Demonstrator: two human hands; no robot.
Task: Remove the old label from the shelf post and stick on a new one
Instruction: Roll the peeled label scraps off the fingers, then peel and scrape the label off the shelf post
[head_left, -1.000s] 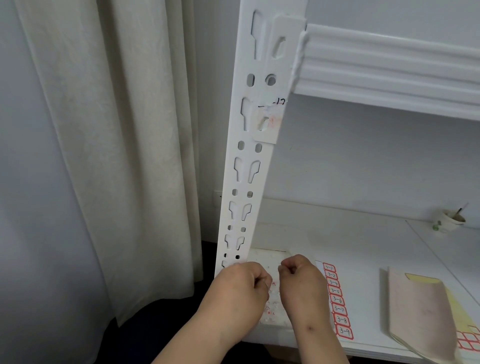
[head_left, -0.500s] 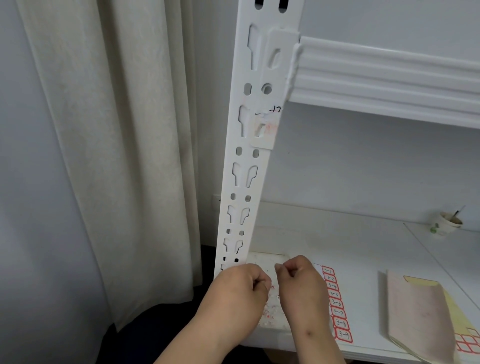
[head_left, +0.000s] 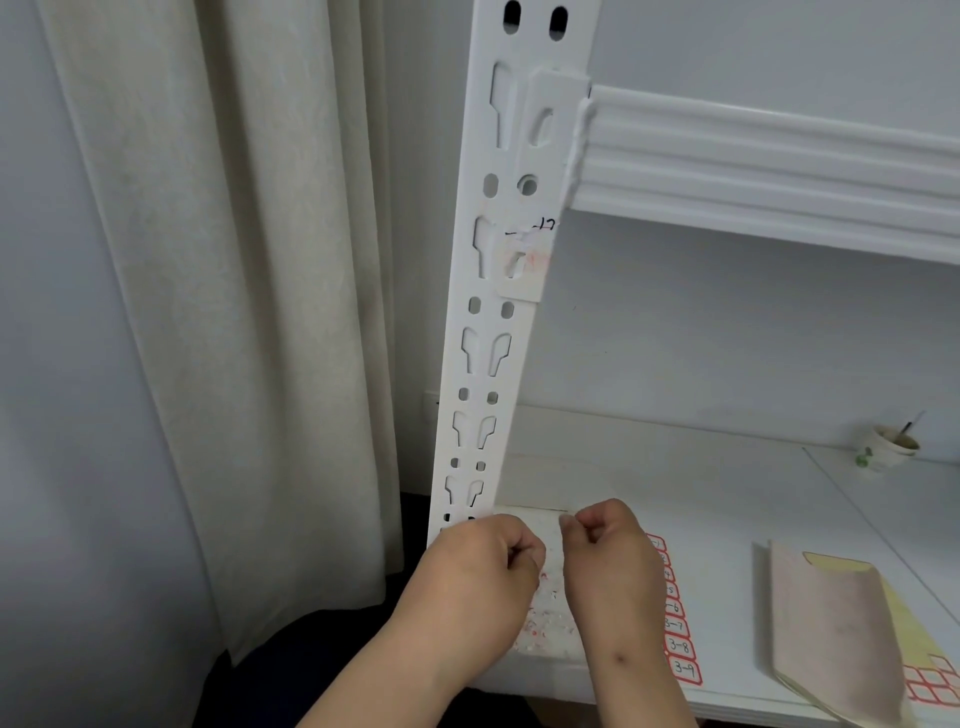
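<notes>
the shelf post (head_left: 498, 322) rises white and slotted from the front left corner of the lower shelf (head_left: 727, 499), and the old label (head_left: 524, 260) is mostly gone from it: only a faint pinkish smear of paper and glue remains on the bracket plate just under the upper shelf beam (head_left: 753, 161), with a few black pen marks beside it. a scatter of red and white scrapings (head_left: 545, 608) lies on the lower shelf near its front left corner, probably what came off the post. just above those scrapings the left hand (head_left: 478, 577) and right hand (head_left: 608, 561) are held close together, both with fingers curled and thumb tips pressed to forefingers; whatever they pinch is too small to make out, so it cannot be told whether it is a fresh label being peeled or a scrap of the old one. a strip of red-bordered labels (head_left: 678, 623), numbered down to 3-9, lies right beside the right hand along the front edge, handy for taking the next one. farther right at the front edge sits a folded backing sheet (head_left: 826, 634) with more red-bordered labels showing at its corner, and a paper cup (head_left: 888, 447) stands toward the back right of the shelf. a pale curtain (head_left: 234, 312) hangs to the left of the post. the removal looks nearly finished, with the new label not yet on the post.
</notes>
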